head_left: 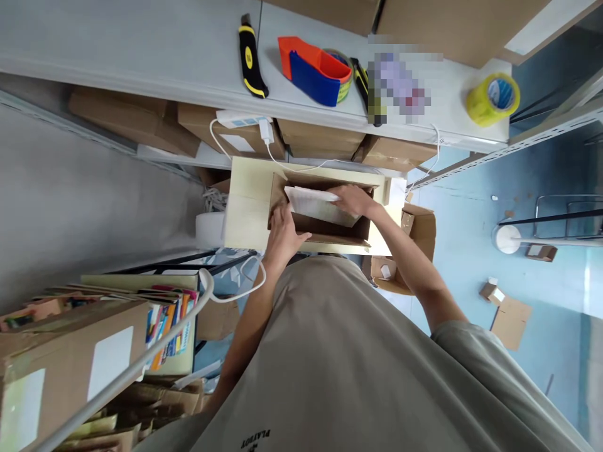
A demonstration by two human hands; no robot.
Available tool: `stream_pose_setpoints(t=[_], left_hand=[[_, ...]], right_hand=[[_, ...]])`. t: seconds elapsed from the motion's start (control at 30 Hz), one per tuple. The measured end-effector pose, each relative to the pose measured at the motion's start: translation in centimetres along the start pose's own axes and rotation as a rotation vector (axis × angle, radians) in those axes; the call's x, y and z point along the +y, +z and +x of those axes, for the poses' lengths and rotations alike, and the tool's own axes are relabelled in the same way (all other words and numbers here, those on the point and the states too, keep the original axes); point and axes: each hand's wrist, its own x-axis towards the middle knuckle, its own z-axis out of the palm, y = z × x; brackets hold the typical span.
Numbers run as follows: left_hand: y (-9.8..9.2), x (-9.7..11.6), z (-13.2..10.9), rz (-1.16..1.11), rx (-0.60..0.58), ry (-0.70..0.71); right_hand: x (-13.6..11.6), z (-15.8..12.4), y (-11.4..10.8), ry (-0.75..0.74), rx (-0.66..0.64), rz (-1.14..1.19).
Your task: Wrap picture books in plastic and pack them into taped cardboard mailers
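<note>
An open cardboard box (323, 238) stands on a pale yellow board. Inside it, tilted, is a flat white item (313, 204) that looks like a wrapped packet or folded sheets; I cannot tell which. My right hand (353, 199) reaches into the box's right half, closed on the right end of this white item. At the box's left end, my left hand (282, 237) is curled over the wall, fingertips inside the opening, thumb stretched along the near side. The box's bottom is mostly hidden by the white item.
Above, a shelf (141, 53) holds a utility knife (250, 56), an orange and blue strap-like loop (313, 72) and a yellow tape roll (493, 99). A white cable (306, 168) crosses behind the box. A lamp arm (155, 348) and a carton of books (70, 361) stand lower left.
</note>
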Motion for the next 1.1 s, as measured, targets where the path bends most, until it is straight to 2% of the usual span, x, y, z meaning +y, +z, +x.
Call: stream_pose_setpoints(t=[0.17, 0.33, 0.47, 0.6, 0.63, 0.67, 0.73, 0.8, 0.83, 0.93, 1.03, 1.1], left_hand=[[-0.3, -0.1, -0.1, -0.054, -0.004, 0.037], [-1.1, 0.3, -0.1, -0.059, -0.038, 0.023], [-2.3, 1.2, -0.5, 0.042, 0.007, 0.05], [-2.9, 1.1, -0.9, 0.127, 0.076, 0.011], [-2.9, 0.9, -1.0, 0.123, 0.07, 0.004], [-2.8, 0.7, -1.1, 0.111, 0.05, 0.009], [-2.5, 0.3, -1.4, 0.081, -0.028, 0.052], [-2.3, -0.2, -1.5, 0.071, -0.144, 0.119], [-2.2, -0.4, -1.4, 0.077, -0.197, 0.15], [-1.5, -1.2, -0.3, 0.094, -0.245, 0.2], [-0.3, -1.7, 2.3, 0.073, -0.168, 0.174], [0.4, -1.7, 4.3, 0.078, -0.069, 0.134]], right_hand=[[-0.2, -1.2, 3.4, 0.005, -0.086, -0.05], [0.0, -2.9, 4.1, 0.006, -0.02, -0.088], [1.5, -5.8, 2.0, 0.027, 0.113, -0.134], [4.8, -10.9, 0.3, 0.15, 0.455, -0.207], [5.6, -12.1, 0.3, 0.17, 0.471, -0.173], [6.2, -13.1, 0.5, 0.171, 0.438, -0.124], [6.9, -14.5, 1.3, 0.119, 0.237, -0.032], [7.0, -15.0, 2.1, 0.06, 0.044, -0.031], [6.9, -14.9, 2.4, 0.057, -0.004, -0.06], [7.1, -13.9, 2.7, 0.169, -0.009, -0.127], [7.6, -12.0, 3.0, 0.318, 0.052, -0.153], [7.9, -10.5, 3.5, 0.381, 0.151, -0.221]])
